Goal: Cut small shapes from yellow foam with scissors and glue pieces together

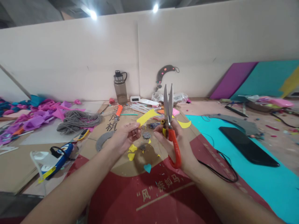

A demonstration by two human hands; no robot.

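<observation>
Yellow strip in one hand, red scissors in the other

From where I stand, the person's left hand [127, 137] has thumb and forefinger pinched together on one end of a yellow strip [147, 116], the other fingers curled loosely beneath. The strip slants up from that pinch toward the right hand [183, 141], its far end near the scissors [169, 124]. The right hand is wrapped around the red handles, and the blades point upward, parted a little. By its fingers I can see a small yellow roll [163, 123], though I can't make out how it is held.

Below the hands lies a red and brown printed cardboard [112, 193]. On it are flower-like yellow cut-outs [132, 151] and, nearer the person, a turquoise heart [147, 168]. A yellow crescent [185, 124] lies just beyond the right hand.

Over to the right, a black phone [247, 145] rests on a turquoise sheet [259, 186]. To the left I see a bundle of grey cord [78, 121] near a heap of pink and purple scraps [43, 118]. At the back, a bottle [121, 92] stands upright near the pale wall [93, 56], with an orange-handled cutter [119, 110] in front of it
</observation>
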